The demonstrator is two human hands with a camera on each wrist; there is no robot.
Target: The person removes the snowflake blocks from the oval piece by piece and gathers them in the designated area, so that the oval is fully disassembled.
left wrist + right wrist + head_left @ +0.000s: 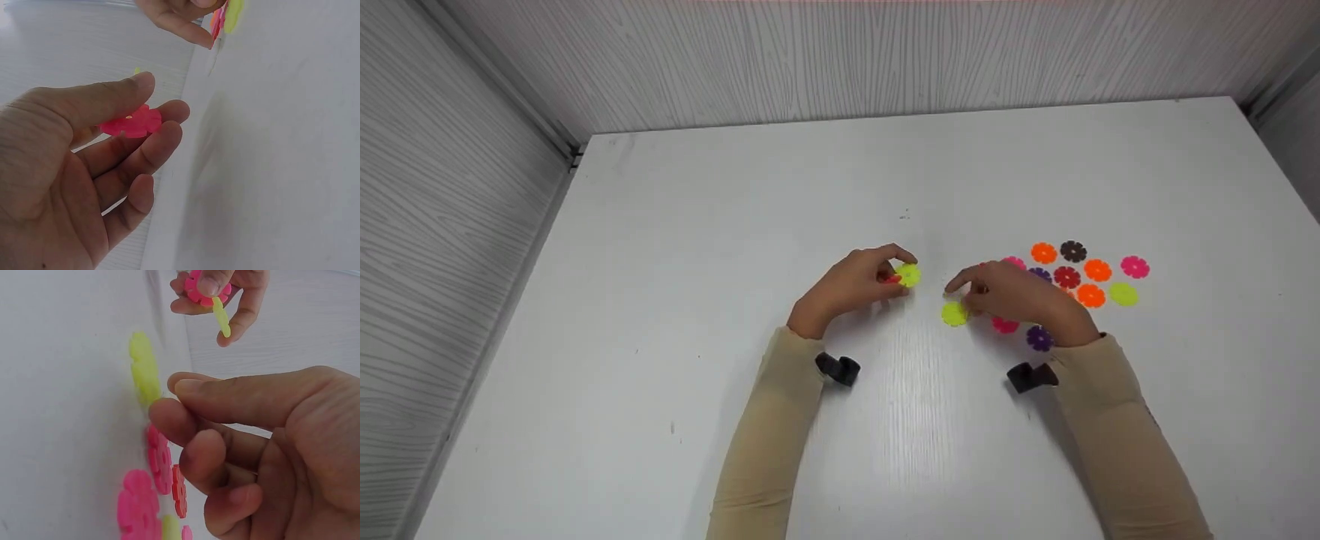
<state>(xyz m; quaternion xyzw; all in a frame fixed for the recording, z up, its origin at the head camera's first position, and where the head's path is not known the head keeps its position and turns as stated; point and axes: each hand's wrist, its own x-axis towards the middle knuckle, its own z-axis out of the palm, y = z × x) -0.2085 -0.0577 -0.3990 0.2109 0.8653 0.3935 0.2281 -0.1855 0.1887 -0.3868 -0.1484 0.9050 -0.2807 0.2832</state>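
Note:
My left hand (pixel 853 282) pinches a pinkish-red notched plastic disc (pixel 134 125) between thumb and fingers, above the table. A yellow notched disc (pixel 908 275) is joined to it at an angle, edge against face, as the right wrist view shows. Across from it, my right hand (pixel 1018 294) hovers low over the table with bent, loose fingers and nothing seen in them. Its fingertips (pixel 171 417) are right by a second yellow disc (pixel 144 371), which lies on the table. Pink discs (pixel 160 458) lie under and behind that hand.
On the white table (pixel 660 225), more notched discs lie scattered to the right, among them an orange disc (pixel 1043 253), a dark brown disc (pixel 1073 251), a purple disc (pixel 1039 338) and a yellow-green disc (pixel 1123 294). A wood-grain panel (pixel 825 60) rises behind the table.

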